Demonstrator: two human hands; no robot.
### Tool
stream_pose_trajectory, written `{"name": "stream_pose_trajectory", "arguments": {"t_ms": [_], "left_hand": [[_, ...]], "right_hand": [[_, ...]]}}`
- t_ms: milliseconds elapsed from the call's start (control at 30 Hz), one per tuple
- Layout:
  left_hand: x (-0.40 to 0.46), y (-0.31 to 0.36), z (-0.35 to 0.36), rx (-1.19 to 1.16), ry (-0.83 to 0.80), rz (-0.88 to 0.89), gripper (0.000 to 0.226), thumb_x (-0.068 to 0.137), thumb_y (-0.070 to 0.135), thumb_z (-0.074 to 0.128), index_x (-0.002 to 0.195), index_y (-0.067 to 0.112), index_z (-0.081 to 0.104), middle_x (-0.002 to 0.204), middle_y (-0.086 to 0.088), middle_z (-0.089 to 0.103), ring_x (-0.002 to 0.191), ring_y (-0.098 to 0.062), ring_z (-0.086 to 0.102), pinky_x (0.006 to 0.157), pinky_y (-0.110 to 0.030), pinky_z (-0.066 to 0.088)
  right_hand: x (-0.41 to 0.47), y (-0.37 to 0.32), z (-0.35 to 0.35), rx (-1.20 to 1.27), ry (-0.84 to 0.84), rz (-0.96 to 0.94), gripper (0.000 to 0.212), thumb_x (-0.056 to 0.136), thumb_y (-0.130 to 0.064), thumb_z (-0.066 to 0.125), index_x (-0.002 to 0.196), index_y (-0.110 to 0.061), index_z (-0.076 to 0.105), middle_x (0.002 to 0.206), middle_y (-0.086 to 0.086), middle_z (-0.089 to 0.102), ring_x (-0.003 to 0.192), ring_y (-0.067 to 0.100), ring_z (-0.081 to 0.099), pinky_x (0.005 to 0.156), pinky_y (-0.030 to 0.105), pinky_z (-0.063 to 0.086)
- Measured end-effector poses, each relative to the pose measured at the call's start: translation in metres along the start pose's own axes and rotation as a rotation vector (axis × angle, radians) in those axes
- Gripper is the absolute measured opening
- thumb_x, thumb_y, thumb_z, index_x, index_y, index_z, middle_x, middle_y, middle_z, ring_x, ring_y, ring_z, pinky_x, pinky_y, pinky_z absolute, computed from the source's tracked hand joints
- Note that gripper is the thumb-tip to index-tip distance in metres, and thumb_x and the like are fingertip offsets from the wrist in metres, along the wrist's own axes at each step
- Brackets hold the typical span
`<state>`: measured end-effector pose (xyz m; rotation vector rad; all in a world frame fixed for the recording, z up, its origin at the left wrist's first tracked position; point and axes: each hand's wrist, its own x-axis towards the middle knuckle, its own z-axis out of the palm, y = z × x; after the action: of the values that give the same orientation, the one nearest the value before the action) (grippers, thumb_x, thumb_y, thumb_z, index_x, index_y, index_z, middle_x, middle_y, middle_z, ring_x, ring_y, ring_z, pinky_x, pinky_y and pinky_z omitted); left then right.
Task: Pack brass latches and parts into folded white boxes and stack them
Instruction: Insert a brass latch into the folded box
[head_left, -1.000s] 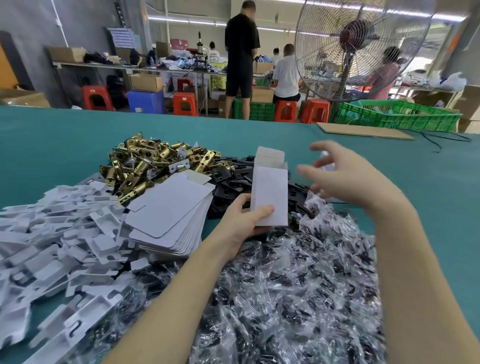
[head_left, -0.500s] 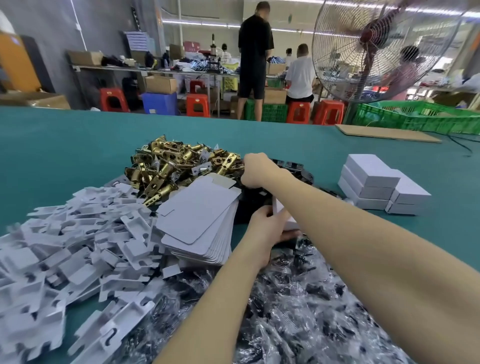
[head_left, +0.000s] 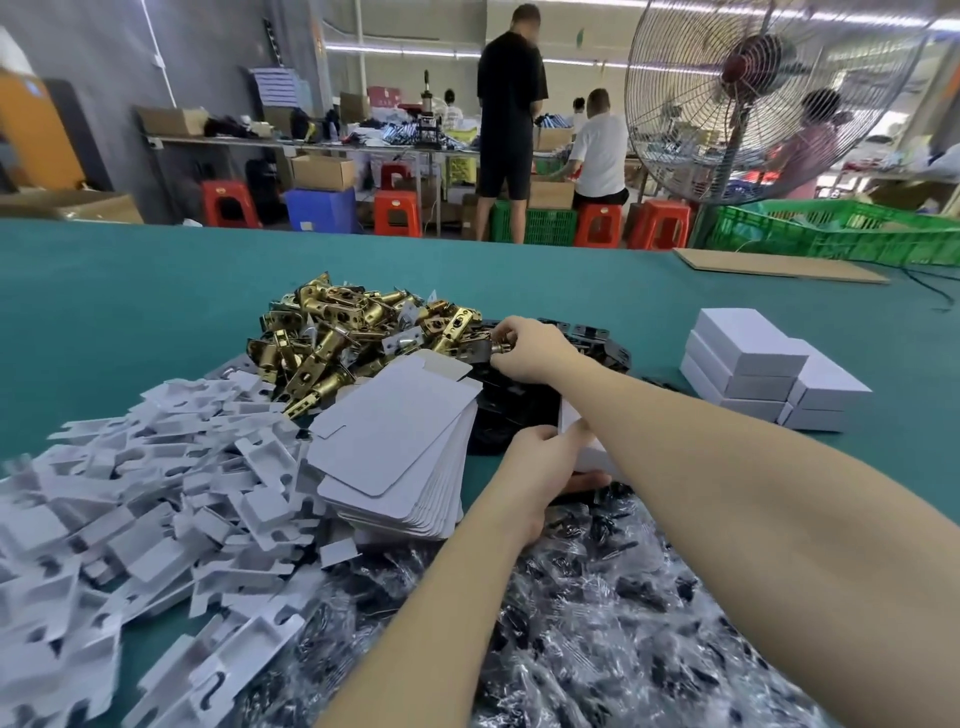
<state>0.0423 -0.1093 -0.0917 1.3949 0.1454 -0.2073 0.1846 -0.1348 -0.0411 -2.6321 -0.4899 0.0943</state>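
- Right hand (head_left: 530, 351) reaches across to 12 o'clock, at the near edge of the brass latch pile (head_left: 332, 338); fingers curl round a small part, brass and dark, at the seam between the brass pile and the black parts (head_left: 597, 338).
- Left hand (head_left: 540, 457) sits at centre, thumb and fingers pinching a folded white box (head_left: 589, 449); the box is mostly hidden behind the right forearm, which crosses over it.
- Stack of flat white box blanks (head_left: 400, 447) lies just beside the left hand at 9 o'clock, fanned and tilted, its far edge against the brass pile.
- Heap of white card inserts (head_left: 130, 499) spreads from 8 to 10 o'clock across the green bench (head_left: 130, 291).
- Clear bags of dark parts (head_left: 597, 613) fill the near bench at 6 o'clock, under both forearms.
- Finished white boxes (head_left: 753, 371) stand stacked at 2 o'clock, well apart from both hands; three layers at the left end, lower at the right end.
- Flat cardboard sheet (head_left: 779, 265) lies at the far bench edge, 1 o'clock.
- Large fan (head_left: 753, 88) and green crates (head_left: 841, 234) stand beyond the bench; people work at far tables.
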Motion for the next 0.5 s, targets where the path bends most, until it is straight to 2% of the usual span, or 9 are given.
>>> {"name": "stream_pose_trajectory", "arguments": {"t_ms": [67, 133, 233, 300, 367, 433, 500], "left_hand": [[-0.003, 0.002, 0.001, -0.002, 0.003, 0.011, 0.058, 0.084, 0.054, 0.066, 0.111, 0.004, 0.06, 0.129, -0.018, 0.066, 0.084, -0.016, 0.077, 0.105, -0.047, 0.046], [-0.004, 0.002, 0.001, -0.015, 0.017, 0.0, 0.075, 0.078, 0.051, 0.066, 0.127, -0.005, 0.057, 0.129, -0.017, 0.066, 0.08, -0.014, 0.076, 0.107, -0.048, 0.045], [-0.002, 0.0, -0.002, -0.029, 0.016, -0.006, 0.058, 0.093, 0.034, 0.065, 0.132, -0.007, 0.055, 0.125, -0.015, 0.07, 0.077, -0.014, 0.075, 0.108, -0.05, 0.046], [-0.003, 0.0, -0.002, -0.019, 0.024, -0.006, 0.05, 0.097, 0.03, 0.062, 0.131, -0.007, 0.056, 0.125, -0.014, 0.07, 0.075, -0.014, 0.075, 0.108, -0.05, 0.047], [-0.004, 0.003, 0.0, -0.009, 0.026, -0.008, 0.047, 0.097, 0.03, 0.062, 0.128, -0.005, 0.058, 0.131, -0.017, 0.066, 0.074, -0.013, 0.074, 0.109, -0.05, 0.046], [-0.007, 0.006, 0.001, -0.001, 0.022, -0.006, 0.042, 0.095, 0.033, 0.065, 0.118, -0.002, 0.059, 0.132, -0.02, 0.063, 0.076, -0.015, 0.075, 0.11, -0.048, 0.044], [-0.007, 0.007, 0.002, 0.002, 0.018, -0.011, 0.034, 0.093, 0.04, 0.069, 0.107, 0.013, 0.054, 0.123, -0.018, 0.066, 0.083, -0.021, 0.077, 0.11, -0.046, 0.046]], "right_hand": [[-0.001, -0.002, 0.002, -0.009, 0.045, 0.009, 0.047, 0.091, -0.042, 0.067, 0.135, -0.029, 0.058, 0.135, 0.0, 0.06, 0.117, 0.028, 0.061, 0.1, 0.043, 0.052], [-0.001, -0.005, 0.005, -0.03, 0.077, 0.037, 0.043, 0.093, -0.037, 0.066, 0.134, -0.029, 0.06, 0.131, 0.0, 0.062, 0.116, 0.03, 0.062, 0.099, 0.046, 0.053], [0.0, -0.008, 0.012, -0.075, 0.122, 0.091, 0.041, 0.092, -0.023, 0.061, 0.133, -0.021, 0.057, 0.125, 0.009, 0.064, 0.12, 0.031, 0.055, 0.1, 0.047, 0.051], [-0.001, -0.01, 0.012, -0.074, 0.138, 0.125, 0.044, 0.091, -0.022, 0.061, 0.133, -0.014, 0.05, 0.118, 0.012, 0.062, 0.115, 0.033, 0.055, 0.099, 0.047, 0.051], [0.0, -0.008, 0.009, -0.058, 0.127, 0.124, 0.045, 0.09, -0.022, 0.063, 0.131, -0.01, 0.052, 0.117, 0.012, 0.063, 0.111, 0.033, 0.059, 0.096, 0.046, 0.054], [0.002, -0.006, 0.005, 0.003, 0.111, 0.084, 0.036, 0.088, -0.02, 0.067, 0.122, -0.009, 0.064, 0.114, 0.01, 0.068, 0.104, 0.029, 0.064, 0.088, 0.04, 0.058], [0.002, -0.004, 0.001, 0.109, 0.107, 0.06, 0.027, 0.085, -0.018, 0.073, 0.112, -0.016, 0.067, 0.106, 0.002, 0.064, 0.089, 0.018, 0.063, 0.069, 0.029, 0.053]]}}
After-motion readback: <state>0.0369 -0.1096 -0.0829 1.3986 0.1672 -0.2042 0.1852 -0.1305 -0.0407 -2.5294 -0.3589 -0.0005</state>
